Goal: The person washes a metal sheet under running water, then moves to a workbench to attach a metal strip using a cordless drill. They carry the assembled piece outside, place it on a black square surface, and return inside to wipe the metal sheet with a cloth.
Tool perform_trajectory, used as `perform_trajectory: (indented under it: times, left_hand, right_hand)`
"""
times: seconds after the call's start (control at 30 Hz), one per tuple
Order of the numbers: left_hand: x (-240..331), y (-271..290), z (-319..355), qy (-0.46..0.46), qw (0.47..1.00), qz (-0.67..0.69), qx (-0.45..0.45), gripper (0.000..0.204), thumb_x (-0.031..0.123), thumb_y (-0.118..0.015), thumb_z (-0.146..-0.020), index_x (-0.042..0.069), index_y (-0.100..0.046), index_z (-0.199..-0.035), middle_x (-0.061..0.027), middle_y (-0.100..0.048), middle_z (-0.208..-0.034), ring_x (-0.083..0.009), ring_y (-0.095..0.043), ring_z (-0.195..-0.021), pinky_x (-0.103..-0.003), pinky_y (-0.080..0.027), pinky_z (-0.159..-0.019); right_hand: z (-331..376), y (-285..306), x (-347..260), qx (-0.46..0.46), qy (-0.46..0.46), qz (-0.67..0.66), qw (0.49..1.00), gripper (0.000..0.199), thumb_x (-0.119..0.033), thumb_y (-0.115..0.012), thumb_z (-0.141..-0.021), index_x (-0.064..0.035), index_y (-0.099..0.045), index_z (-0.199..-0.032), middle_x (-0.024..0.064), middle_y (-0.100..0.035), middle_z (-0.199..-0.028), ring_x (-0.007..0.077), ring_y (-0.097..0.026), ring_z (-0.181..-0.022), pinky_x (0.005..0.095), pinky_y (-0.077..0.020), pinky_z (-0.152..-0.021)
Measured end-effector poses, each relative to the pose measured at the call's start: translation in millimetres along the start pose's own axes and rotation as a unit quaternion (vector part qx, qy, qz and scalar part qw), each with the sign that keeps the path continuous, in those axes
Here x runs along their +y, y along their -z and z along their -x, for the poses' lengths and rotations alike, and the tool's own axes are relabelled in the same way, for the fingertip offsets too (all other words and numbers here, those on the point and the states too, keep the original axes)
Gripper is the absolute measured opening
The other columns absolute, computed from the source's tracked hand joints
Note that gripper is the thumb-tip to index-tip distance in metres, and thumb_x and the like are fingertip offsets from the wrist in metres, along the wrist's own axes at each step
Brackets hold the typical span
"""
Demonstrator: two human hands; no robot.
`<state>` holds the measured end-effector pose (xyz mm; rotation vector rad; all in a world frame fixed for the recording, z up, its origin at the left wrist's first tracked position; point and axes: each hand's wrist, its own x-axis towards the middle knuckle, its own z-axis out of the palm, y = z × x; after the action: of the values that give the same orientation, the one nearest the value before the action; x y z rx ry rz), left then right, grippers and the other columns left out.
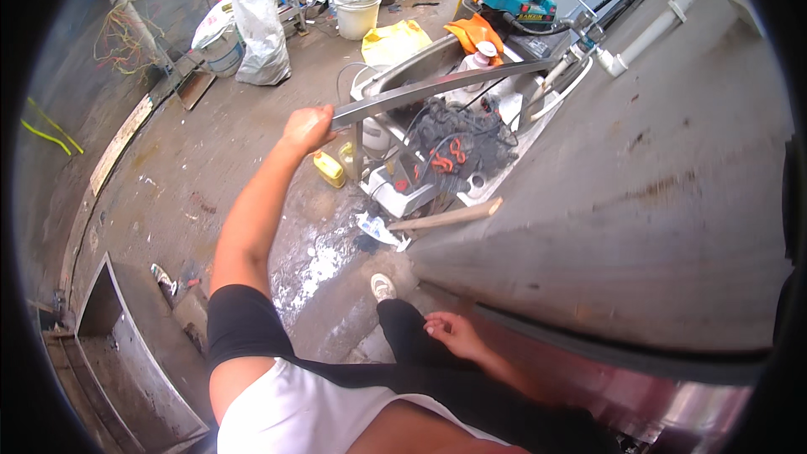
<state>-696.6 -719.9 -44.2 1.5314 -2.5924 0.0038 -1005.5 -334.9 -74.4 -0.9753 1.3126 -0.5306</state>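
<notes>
My left hand (309, 128), arm stretched out ahead, is closed around the near end of a long silver metal bar (420, 92). The bar slants up to the right, crossing above a sink-like white basin (403, 198) and reaching toward the pipes by the wall. Dark wet cloth or netting (462, 136) with orange pieces lies in the basin, below the bar. Close to my thigh hangs my right hand (454, 334), loosely bent, fingers slightly apart, with nothing visible in it.
A grey wall (605, 202) runs along my right. Ahead are a teal machine (519, 5), an orange cloth (475, 36), white buckets (358, 8) and a white sack (259, 29). A yellow jug (329, 169), a wooden stick (445, 216) and a metal trough (139, 345) are nearer.
</notes>
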Motion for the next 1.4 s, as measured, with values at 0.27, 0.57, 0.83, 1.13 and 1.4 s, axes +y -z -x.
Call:
perform_trajectory:
  times: [0.27, 0.57, 0.83, 1.13, 1.4]
  left_hand:
    - [18, 72, 312, 0.170, 0.952, 0.230, -0.104, 0.045, 0.027, -0.062, -0.068, 0.004, -0.055, -0.106, -0.0135, -0.062, -0.080, -0.0242, -0.061, -0.073, -0.035, -0.048, -0.067]
    - [253, 75, 636, 0.398, 0.606, 0.689, 0.004, 0.036, 0.011, -0.065, -0.073, 0.002, -0.055, -0.106, 0.0012, -0.057, -0.095, -0.0076, -0.050, -0.089, -0.023, -0.038, -0.082]
    - [416, 72, 742, 0.377, 0.492, 0.774, 0.130, 0.055, 0.020, -0.068, -0.071, 0.000, -0.048, -0.118, -0.0008, -0.056, -0.106, -0.0090, -0.051, -0.095, -0.024, -0.039, -0.085]
    - [543, 42, 753, 0.446, 0.273, 0.777, 0.351, 0.045, 0.038, -0.037, -0.092, 0.006, -0.049, -0.120, -0.0068, -0.058, -0.107, -0.0114, -0.056, -0.087, -0.026, -0.044, -0.078]
    - [837, -64, 826, 0.876, 0.278, 0.274, 0.285, 0.022, 0.025, -0.048, -0.085, 0.006, -0.054, -0.094, -0.0075, -0.059, -0.087, -0.0184, -0.057, -0.081, -0.032, -0.046, -0.072]
  right_hand:
    - [48, -39, 38, -0.076, 0.081, 0.078, 0.991, 0.026, -0.012, -0.058, -0.081, -0.0003, -0.055, -0.104, 0.0070, -0.062, -0.090, 0.0124, -0.058, -0.081, 0.0261, -0.0462, -0.074]
    - [21, -95, 33, -0.316, 0.102, -0.079, 0.940, 0.042, -0.026, -0.051, -0.087, -0.0003, -0.045, -0.119, 0.0102, -0.058, -0.103, 0.0162, -0.057, -0.089, 0.0291, -0.0464, -0.077]
    - [32, -225, -73, -0.519, 0.063, -0.399, 0.753, 0.085, -0.059, -0.057, -0.071, 0.0015, -0.036, -0.126, 0.0247, -0.031, -0.133, 0.0426, -0.034, -0.119, 0.0535, -0.0242, -0.102]
    - [37, -291, -49, -0.580, -0.047, -0.366, 0.726, 0.059, -0.036, -0.061, -0.058, 0.0016, -0.045, -0.101, 0.0144, -0.048, -0.089, 0.0277, -0.049, -0.083, 0.0448, -0.0404, -0.077]
    - [138, -296, -9, -0.765, -0.165, -0.270, 0.561, 0.070, -0.043, -0.054, -0.066, -0.0020, -0.044, -0.121, 0.0168, -0.049, -0.119, 0.0335, -0.044, -0.110, 0.0562, -0.0282, -0.093]
